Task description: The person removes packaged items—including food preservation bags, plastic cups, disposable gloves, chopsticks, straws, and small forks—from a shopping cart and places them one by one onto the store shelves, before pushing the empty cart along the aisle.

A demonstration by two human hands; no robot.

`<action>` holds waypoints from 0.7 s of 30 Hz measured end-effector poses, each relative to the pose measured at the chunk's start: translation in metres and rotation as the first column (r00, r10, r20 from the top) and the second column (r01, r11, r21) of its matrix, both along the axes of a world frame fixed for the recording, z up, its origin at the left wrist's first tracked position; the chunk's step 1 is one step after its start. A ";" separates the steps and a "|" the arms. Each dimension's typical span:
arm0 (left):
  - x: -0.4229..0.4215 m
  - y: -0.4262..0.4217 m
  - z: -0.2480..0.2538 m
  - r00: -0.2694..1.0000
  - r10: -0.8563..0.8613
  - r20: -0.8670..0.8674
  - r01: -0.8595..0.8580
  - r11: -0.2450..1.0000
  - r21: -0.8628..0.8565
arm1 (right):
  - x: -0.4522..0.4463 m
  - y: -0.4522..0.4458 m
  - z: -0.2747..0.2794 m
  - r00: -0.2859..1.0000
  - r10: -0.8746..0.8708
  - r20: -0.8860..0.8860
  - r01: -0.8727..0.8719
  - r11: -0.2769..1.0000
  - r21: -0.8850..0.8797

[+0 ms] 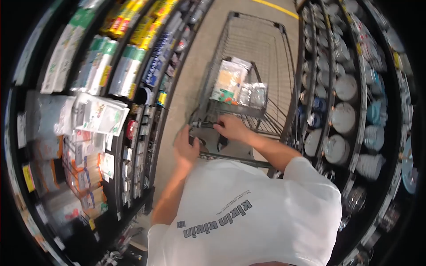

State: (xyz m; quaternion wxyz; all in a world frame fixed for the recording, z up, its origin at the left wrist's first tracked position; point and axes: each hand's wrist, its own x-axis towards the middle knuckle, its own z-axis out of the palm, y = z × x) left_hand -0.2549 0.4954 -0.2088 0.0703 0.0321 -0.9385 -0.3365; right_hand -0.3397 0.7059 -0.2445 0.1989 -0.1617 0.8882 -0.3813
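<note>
A wire shopping cart (227, 33) stands in front of me in the aisle. My left hand (185, 148) is at the near left corner of its frame, fingers bent around something dark that I cannot make out. My right hand (234, 128) is closed at the cart's near rail, and a black strap-like piece (222, 142) hangs just below its fingers. Between me and both hands runs the cart's push bar (235, 160). Inside the basket lie a flat pack with an orange and green print (230, 80) and a clear, shiny plastic pack (253, 94).
Shelves on the left carry bagged rolls and packets (95, 66), and white-and-green packages (100, 114) jut toward the aisle. Stacked bowls and plates (344, 116) fill the right shelves, close beside the cart. A yellow line (277, 7) crosses the floor (183, 95) ahead.
</note>
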 end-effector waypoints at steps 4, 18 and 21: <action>0.009 0.005 0.004 1.000 -0.008 0.020 0.007 0.999 0.031 | -0.007 0.010 0.000 0.995 0.078 0.058 -0.074 0.995 -0.061; 0.033 0.020 0.004 0.960 0.137 0.245 -0.162 0.983 0.088 | -0.089 0.060 -0.212 0.833 -0.266 0.486 0.164 0.956 0.243; 0.040 0.022 0.004 0.946 0.140 0.293 -0.156 0.987 0.032 | -0.097 0.059 -0.265 0.811 -0.474 0.342 0.393 0.875 0.282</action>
